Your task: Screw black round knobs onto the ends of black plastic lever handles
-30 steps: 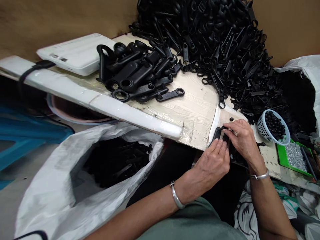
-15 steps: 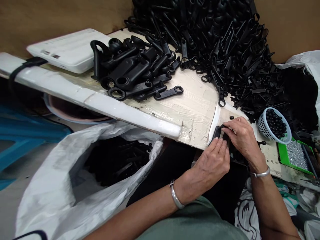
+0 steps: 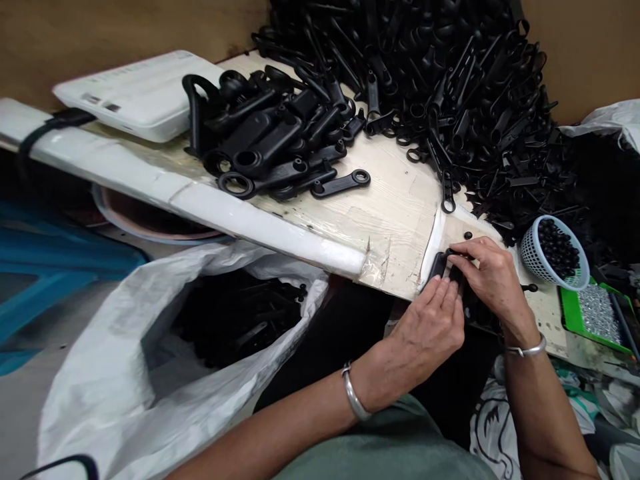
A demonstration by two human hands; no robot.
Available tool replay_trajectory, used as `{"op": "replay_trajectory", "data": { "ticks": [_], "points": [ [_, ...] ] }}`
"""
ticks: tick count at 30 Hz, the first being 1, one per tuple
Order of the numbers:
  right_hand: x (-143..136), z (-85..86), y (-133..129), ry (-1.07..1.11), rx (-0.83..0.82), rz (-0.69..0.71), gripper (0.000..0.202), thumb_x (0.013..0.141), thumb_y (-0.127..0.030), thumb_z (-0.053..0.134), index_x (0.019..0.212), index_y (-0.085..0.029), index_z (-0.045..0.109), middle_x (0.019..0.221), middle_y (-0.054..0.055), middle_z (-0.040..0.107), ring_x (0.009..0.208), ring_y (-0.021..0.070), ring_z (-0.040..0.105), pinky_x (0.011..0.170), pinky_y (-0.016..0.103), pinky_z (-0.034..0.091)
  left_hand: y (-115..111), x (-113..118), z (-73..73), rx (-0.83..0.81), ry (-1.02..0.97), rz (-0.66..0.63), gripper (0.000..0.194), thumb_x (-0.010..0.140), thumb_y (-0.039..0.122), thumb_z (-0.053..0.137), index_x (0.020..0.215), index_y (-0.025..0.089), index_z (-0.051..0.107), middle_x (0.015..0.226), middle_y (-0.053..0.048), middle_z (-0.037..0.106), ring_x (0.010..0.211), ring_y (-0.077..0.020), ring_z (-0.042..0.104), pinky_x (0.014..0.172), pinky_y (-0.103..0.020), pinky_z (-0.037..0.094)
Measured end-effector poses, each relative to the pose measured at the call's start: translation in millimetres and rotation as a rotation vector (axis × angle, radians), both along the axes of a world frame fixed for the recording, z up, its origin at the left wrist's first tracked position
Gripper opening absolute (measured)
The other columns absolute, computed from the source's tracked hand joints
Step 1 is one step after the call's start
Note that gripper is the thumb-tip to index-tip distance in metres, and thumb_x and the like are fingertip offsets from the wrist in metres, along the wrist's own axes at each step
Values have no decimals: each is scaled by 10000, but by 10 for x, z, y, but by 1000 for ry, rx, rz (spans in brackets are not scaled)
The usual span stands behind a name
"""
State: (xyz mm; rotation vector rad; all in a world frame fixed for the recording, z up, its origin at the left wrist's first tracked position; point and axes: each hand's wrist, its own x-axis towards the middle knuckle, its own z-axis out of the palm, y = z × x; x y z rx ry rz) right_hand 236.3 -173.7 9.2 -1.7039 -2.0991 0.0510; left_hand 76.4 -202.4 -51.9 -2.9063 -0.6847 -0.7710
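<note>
At the table's front edge, my left hand [image 3: 431, 320] is closed on a black plastic part [image 3: 439, 266], its fingers pressed over the lower portion. My right hand [image 3: 493, 277] pinches at the upper end of that same part with thumb and forefinger; what sits between those fingertips is too small to make out. Much of the part is covered by both hands. A small black ball [image 3: 468, 235] lies just beyond my right fingers on a pale pad [image 3: 453, 225]. Another small black knob [image 3: 530, 288] is to the right of my right hand.
Black ringed handles [image 3: 280, 133] lie grouped at left, beside a white box [image 3: 127, 93]. A large heap of black parts [image 3: 415, 60] fills the back. Rightward stand a basket of black balls [image 3: 557, 250] and a green tray [image 3: 570, 310] of metal bits. Below hangs a white sack [image 3: 100, 373].
The view has shifted slightly, so the scene sits a little further right. Both hands stay at the black plastic part in nearly the same pose.
</note>
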Motion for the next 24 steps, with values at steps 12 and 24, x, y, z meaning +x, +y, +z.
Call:
{"op": "replay_trajectory", "data": {
  "ticks": [12,24],
  "points": [
    [25,29,-26,-72,16,-6,112,889,-176,632,958,-193,719,842,59,710,854,213,632,753,356,532,4,12,-5,-11,-19,-4,458,925,254,538,1274,-38,583,1326,-248,609,1274,-326,572,1162,-437,361],
    [25,60,12,-182,-12,28,110,890,-193,643,969,-156,711,859,75,717,841,221,632,755,353,531,11,-42,97,-12,14,0,434,930,211,525,1283,-36,580,1326,-238,613,1273,-304,578,1149,-420,380]
  ]
}}
